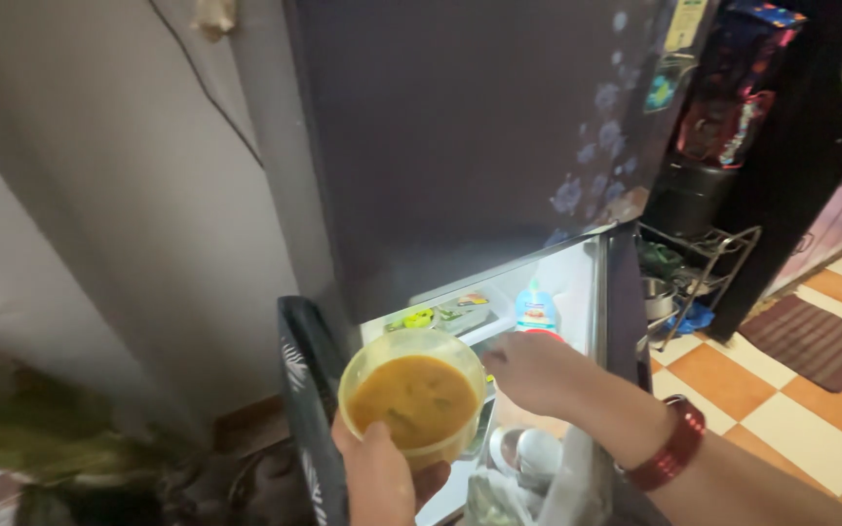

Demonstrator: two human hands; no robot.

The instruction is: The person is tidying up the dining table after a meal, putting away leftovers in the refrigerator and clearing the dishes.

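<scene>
In front of the open lower compartment of the dark fridge [460, 127], the left hand [382, 477] grips a translucent plastic tub [413, 394] from below and behind, thumb hooked over the near rim, fingers wrapped under the base. The tub has no lid and is filled close to the brim with a thick orange-brown curry, so it likely handles as moderately heavy and sloshy; its thin walls probably flex if squeezed, and holding it low around the base, kept level, looks the safer hold. The right hand [533, 370], a red bangle [672, 443] on its wrist, reaches past the tub into the fridge, fingers loosely curled; the view is blurred there, so I cannot tell whether it holds anything or only touches the white shelf [484, 331]. Further inside the fridge stands a small blue-and-white bottle [536, 307]. Below the tub, steel bowls [530, 453] sit on a lower level. Right of the fridge stands a wire rack [699, 263], then the checked floor [782, 409] with a striped mat [813, 341].
</scene>
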